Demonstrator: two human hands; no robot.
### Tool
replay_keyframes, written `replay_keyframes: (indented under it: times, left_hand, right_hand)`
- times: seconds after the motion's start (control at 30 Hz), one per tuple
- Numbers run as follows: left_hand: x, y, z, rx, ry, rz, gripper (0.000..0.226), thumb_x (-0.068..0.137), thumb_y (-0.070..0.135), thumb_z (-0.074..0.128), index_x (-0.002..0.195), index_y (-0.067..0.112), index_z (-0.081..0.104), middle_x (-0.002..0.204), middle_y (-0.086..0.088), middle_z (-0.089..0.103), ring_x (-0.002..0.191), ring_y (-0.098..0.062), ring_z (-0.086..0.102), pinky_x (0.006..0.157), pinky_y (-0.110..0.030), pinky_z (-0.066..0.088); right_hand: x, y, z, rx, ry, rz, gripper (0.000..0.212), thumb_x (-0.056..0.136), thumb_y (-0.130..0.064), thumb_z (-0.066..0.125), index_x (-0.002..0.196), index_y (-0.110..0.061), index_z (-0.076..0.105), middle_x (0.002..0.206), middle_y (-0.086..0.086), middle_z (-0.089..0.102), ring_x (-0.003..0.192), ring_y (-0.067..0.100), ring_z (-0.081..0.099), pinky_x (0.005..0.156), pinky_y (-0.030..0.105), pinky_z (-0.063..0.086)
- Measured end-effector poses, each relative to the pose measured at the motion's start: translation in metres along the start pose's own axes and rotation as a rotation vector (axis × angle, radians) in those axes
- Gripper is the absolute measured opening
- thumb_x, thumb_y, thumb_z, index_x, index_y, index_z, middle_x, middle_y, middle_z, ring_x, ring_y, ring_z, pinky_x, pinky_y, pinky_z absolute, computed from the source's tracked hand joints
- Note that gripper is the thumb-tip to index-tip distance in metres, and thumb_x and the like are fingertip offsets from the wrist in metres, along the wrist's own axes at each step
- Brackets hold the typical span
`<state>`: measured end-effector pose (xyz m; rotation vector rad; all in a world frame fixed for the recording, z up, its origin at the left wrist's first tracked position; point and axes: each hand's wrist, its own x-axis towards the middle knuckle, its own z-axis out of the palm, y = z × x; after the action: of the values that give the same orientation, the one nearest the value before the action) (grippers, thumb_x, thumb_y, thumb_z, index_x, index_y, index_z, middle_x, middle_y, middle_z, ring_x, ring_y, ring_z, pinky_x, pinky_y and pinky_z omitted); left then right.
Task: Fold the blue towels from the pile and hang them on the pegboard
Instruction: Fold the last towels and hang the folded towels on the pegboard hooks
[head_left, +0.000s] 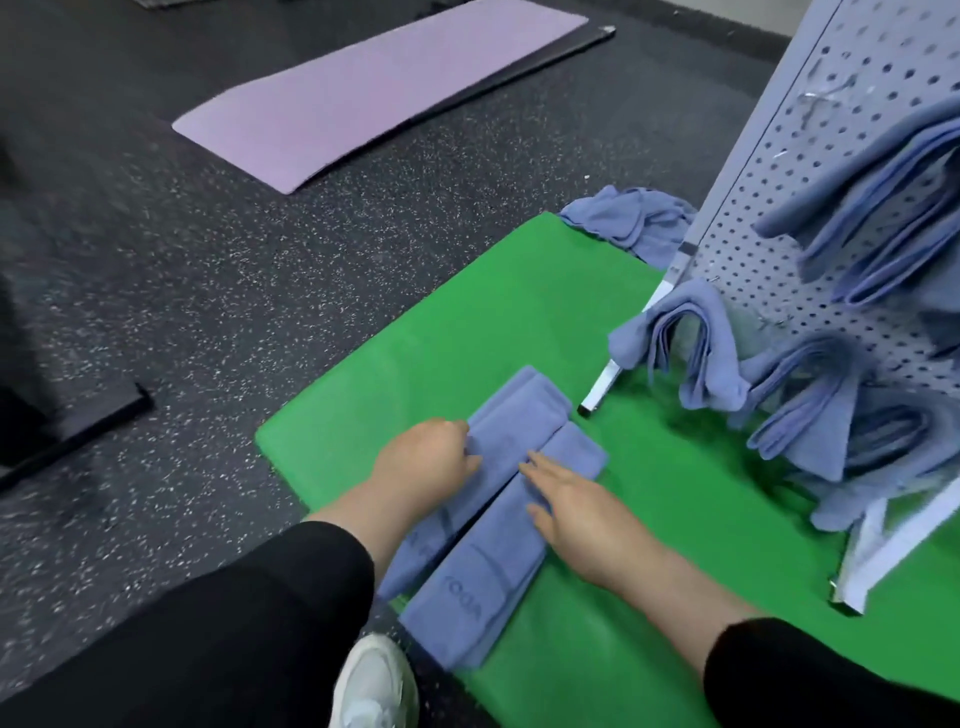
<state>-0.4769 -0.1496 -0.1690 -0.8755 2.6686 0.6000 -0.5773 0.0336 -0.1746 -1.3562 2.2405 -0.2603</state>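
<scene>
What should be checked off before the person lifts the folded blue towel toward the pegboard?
1. Towel folded lengthwise: ok, the folded towel lies on the green mat in two long halves meeting along the middle.
2. Left hand has a hold: ok, its fingers curl on the towel's left half.
3. Right hand has a hold: not ok, its fingers lie flat on the right half.
4. Towel short enough to hang: cannot tell; it is a long strip.
5. Free peg on the pegboard: cannot tell; hung towels cover the lower part.
6. Pile left: ok, loose towels remain behind the mat.
</scene>
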Motion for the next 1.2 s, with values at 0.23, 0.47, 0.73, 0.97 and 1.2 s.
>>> replay_keyframes:
  times: [0.23,0.47,0.73,0.97,1.2]
  left_hand:
    - [0.012,-0.018,0.021,-0.098,-0.032,-0.062,0.033,0.095,0.036,0.064,0.108,0.005,0.065,0.113,-0.02,0.068,0.105,-0.036,0.062,0.077,-0.034,0.043]
    - [0.016,-0.005,-0.006,-0.403,-0.054,-0.113,0.024,0.087,0.024,0.064,0.068,0.014,0.053,0.063,-0.005,0.051,0.066,-0.027,0.048,0.051,-0.032,0.029]
    - [-0.005,0.024,-0.081,-1.322,-0.276,-0.057,0.013,0.072,0.02,0.063,0.081,0.018,0.054,0.072,-0.006,0.053,0.064,-0.02,0.052,0.06,-0.028,0.042]
    - [-0.001,0.046,-0.107,-1.33,-0.267,0.007,0.01,0.094,0.014,0.057,0.087,0.013,0.063,0.077,-0.009,0.065,0.068,-0.022,0.061,0.064,-0.027,0.051]
    - [0.003,0.088,-0.111,-0.851,0.027,0.301,0.05,0.097,0.014,0.059,0.146,0.021,0.051,0.142,0.001,0.058,0.126,-0.007,0.054,0.102,-0.023,0.041]
  right_hand:
    - [0.02,-0.005,0.028,-0.125,-0.135,0.029,0.061,0.107,-0.026,0.038,0.162,-0.024,0.011,0.17,-0.003,0.005,0.156,0.017,0.009,0.125,0.049,0.016]
    - [0.023,-0.008,0.015,0.095,0.074,0.025,0.072,0.1,-0.023,0.054,0.161,-0.022,0.016,0.169,-0.001,0.013,0.155,0.013,0.014,0.123,0.043,0.024]
    - [0.023,-0.004,-0.045,0.118,0.364,-0.012,0.094,0.081,-0.032,0.078,0.158,-0.03,0.024,0.169,-0.007,0.01,0.156,0.011,0.008,0.123,0.038,0.015]
    - [0.004,-0.005,-0.105,0.121,0.608,0.013,0.044,0.077,-0.018,0.066,0.12,-0.022,0.061,0.118,0.0,0.069,0.11,0.026,0.056,0.094,0.038,0.045]
    - [-0.006,-0.004,-0.17,-0.079,0.492,0.154,0.013,0.086,-0.031,0.061,0.096,-0.022,0.058,0.093,0.0,0.065,0.092,0.029,0.057,0.067,0.037,0.037]
